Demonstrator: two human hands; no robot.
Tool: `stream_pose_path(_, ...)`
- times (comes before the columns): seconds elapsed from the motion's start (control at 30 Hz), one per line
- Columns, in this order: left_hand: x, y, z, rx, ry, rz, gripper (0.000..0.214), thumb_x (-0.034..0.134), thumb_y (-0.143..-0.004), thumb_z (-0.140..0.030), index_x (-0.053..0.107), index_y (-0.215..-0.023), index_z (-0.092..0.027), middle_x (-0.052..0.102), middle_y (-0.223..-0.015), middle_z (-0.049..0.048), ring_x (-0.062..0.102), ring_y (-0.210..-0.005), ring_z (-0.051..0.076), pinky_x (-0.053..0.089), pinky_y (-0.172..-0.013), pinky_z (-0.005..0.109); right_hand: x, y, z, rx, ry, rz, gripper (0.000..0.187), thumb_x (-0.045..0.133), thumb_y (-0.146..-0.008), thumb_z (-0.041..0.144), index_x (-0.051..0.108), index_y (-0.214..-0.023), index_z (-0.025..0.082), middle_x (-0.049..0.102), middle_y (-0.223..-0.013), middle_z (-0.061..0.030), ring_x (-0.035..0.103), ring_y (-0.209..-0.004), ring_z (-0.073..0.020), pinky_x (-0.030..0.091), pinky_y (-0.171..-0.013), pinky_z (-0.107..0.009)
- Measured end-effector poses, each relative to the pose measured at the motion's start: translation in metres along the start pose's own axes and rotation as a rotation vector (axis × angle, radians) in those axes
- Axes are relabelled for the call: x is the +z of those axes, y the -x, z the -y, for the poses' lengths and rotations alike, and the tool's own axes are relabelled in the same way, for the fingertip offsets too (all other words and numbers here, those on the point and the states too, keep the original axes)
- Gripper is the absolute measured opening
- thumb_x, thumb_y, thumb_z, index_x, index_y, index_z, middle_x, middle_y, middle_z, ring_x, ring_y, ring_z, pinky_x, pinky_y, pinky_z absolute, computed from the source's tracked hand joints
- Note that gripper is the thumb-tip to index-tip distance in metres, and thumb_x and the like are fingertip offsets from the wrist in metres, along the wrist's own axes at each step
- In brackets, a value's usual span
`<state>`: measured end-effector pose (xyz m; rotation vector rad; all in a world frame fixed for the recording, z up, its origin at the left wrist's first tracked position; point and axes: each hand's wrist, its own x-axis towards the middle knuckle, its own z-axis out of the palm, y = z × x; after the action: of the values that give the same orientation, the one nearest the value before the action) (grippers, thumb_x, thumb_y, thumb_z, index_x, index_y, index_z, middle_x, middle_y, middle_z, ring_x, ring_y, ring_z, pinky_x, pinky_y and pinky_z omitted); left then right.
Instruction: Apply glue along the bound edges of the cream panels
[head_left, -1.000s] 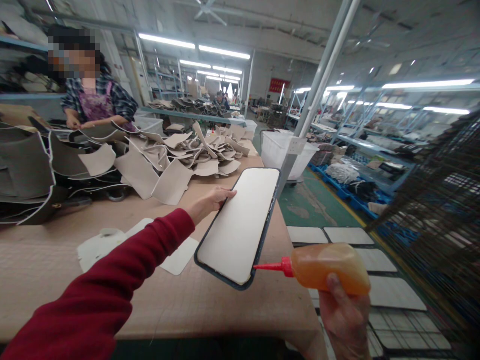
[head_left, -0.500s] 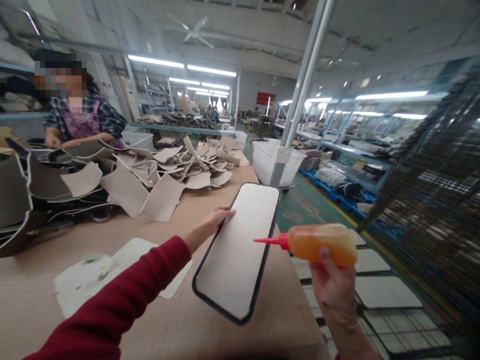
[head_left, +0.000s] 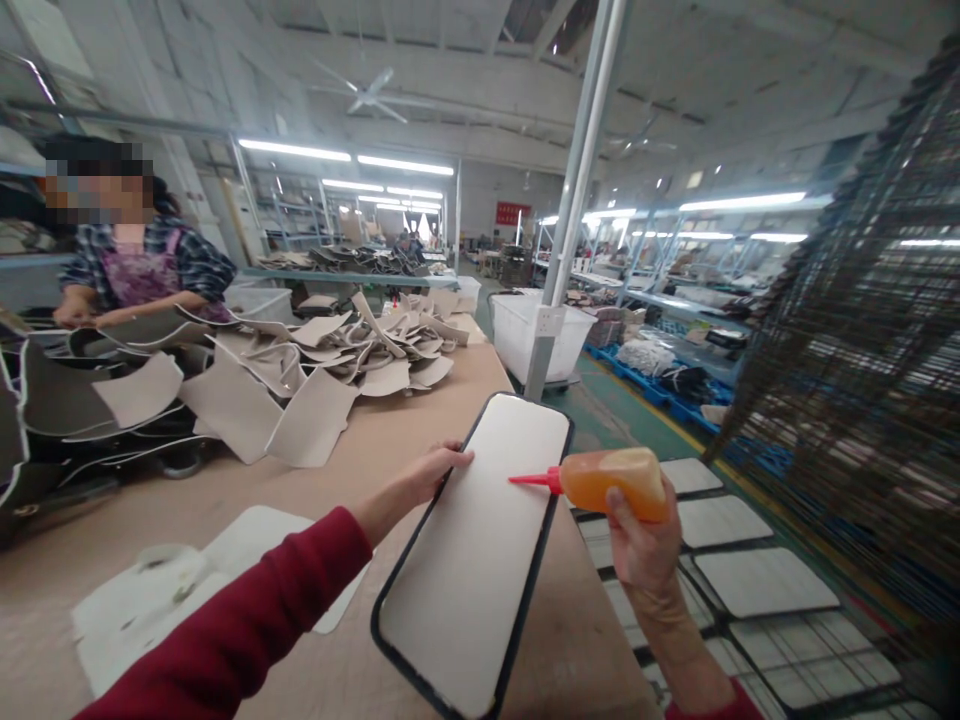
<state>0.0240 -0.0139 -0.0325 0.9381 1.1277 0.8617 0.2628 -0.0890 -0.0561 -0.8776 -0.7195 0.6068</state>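
A long cream panel with a dark rounded border (head_left: 472, 560) lies tilted over the right edge of the worktable (head_left: 247, 490). My left hand (head_left: 431, 470), in a red sleeve, grips the panel's left edge with curled fingers. My right hand (head_left: 637, 545) is closed around an orange squeeze bottle (head_left: 611, 480). Its red nozzle points left, and the tip sits over the panel's right side near the border.
A pile of beige and dark cut pieces (head_left: 300, 370) covers the table's far side, where another person (head_left: 127, 270) works. Flat cream pieces (head_left: 180, 590) lie at my left. A wire rack with finished panels (head_left: 757, 580) stands right, a pole (head_left: 570, 210) and white bin (head_left: 544, 335) behind.
The bottle rose from the panel's near corner to its upper right side. The view tilted upward, so the panel and table sit lower in frame. My left hand kept its grip.
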Motion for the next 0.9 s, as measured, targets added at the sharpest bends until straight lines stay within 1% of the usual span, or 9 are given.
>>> stream_pose_path(0.1,-0.001,-0.003,-0.001,0.009,0.012,0.022,0.026,0.076,-0.057,-0.021,0.058,-0.073,-0.013,0.063,-0.060,0.0026,0.058,-0.050,0.015,0.046,-0.046,0.025,-0.007,0.016,0.000,0.025,0.010,0.031,0.065,0.081,-0.051,0.033,0.052,-0.108,0.022,0.056,-0.095,-0.0008,0.055,-0.083,-0.0161,0.048,-0.079,-0.033)
stream_pose_path(0.23,-0.004,-0.008,-0.003,0.031,0.032,-0.012,0.025,0.075,-0.058,-0.020,0.056,-0.073,-0.014,0.061,-0.056,0.0000,0.054,-0.045,0.013,0.042,-0.043,0.022,-0.022,0.054,-0.009,0.064,0.137,0.236,0.067,0.079,-0.055,0.031,0.052,-0.115,0.020,0.060,-0.097,-0.0041,0.059,-0.081,-0.0177,0.050,-0.070,-0.027)
stream_pose_path(0.3,-0.004,-0.009,-0.003,0.046,0.036,-0.034,0.024,0.074,-0.059,-0.020,0.054,-0.071,-0.015,0.060,-0.054,-0.0016,0.052,-0.043,0.011,0.040,-0.042,0.021,-0.023,0.062,-0.012,0.048,0.180,0.254,0.071,0.079,-0.054,0.031,0.051,-0.117,0.019,0.060,-0.102,-0.0069,0.059,-0.085,-0.0203,0.051,-0.071,-0.028)
stream_pose_path(0.37,-0.002,-0.007,-0.001,0.053,0.036,-0.039,0.025,0.075,-0.058,-0.019,0.054,-0.071,-0.015,0.060,-0.055,-0.0022,0.053,-0.044,0.011,0.040,-0.043,0.021,-0.018,0.051,-0.011,-0.020,0.185,0.170,0.072,0.080,-0.052,0.032,0.052,-0.116,0.018,0.059,-0.105,-0.0080,0.058,-0.087,-0.0207,0.050,-0.073,-0.029)
stream_pose_path(0.47,0.002,-0.003,0.002,0.042,0.034,-0.018,0.028,0.076,-0.056,-0.020,0.056,-0.074,-0.015,0.063,-0.060,-0.0007,0.055,-0.047,0.012,0.042,-0.046,0.022,-0.003,0.012,-0.006,-0.127,0.121,0.019,0.070,0.080,-0.052,0.034,0.051,-0.114,0.018,0.056,-0.101,-0.0051,0.055,-0.086,-0.0179,0.048,-0.078,-0.031)
stream_pose_path(0.57,0.004,-0.001,0.003,0.038,0.043,0.005,0.030,0.077,-0.054,-0.022,0.056,-0.075,-0.015,0.063,-0.061,-0.0003,0.056,-0.048,0.013,0.043,-0.047,0.023,0.007,-0.012,-0.004,-0.160,0.082,-0.023,0.069,0.079,-0.055,0.037,0.048,-0.114,0.020,0.054,-0.102,-0.0028,0.053,-0.088,-0.0164,0.047,-0.081,-0.031)
stream_pose_path(0.7,-0.002,-0.005,0.001,0.047,0.056,0.000,0.030,0.077,-0.054,-0.022,0.054,-0.072,-0.016,0.061,-0.056,-0.0011,0.054,-0.046,0.013,0.043,-0.046,0.023,0.004,0.030,-0.007,-0.087,0.136,0.109,0.063,0.078,-0.057,0.034,0.052,-0.112,0.017,0.058,-0.098,-0.0053,0.056,-0.081,-0.0178,0.049,-0.072,-0.029)
stream_pose_path(0.8,-0.008,-0.006,0.001,0.063,0.049,-0.036,0.028,0.076,-0.056,-0.021,0.054,-0.071,-0.015,0.059,-0.054,-0.0019,0.053,-0.045,0.012,0.042,-0.045,0.022,0.001,0.067,-0.005,-0.028,0.248,0.269,0.066,0.077,-0.057,0.037,0.052,-0.115,0.018,0.060,-0.103,-0.0079,0.058,-0.088,-0.0216,0.050,-0.075,-0.030)
stream_pose_path(0.9,-0.011,-0.001,0.001,0.073,0.038,-0.052,0.025,0.074,-0.057,-0.018,0.056,-0.074,-0.015,0.061,-0.056,-0.0017,0.053,-0.045,0.012,0.042,-0.045,0.022,0.008,0.055,0.000,-0.087,0.251,0.187,0.066,0.079,-0.054,0.035,0.053,-0.112,0.019,0.059,-0.103,-0.0066,0.057,-0.089,-0.0216,0.049,-0.079,-0.032)
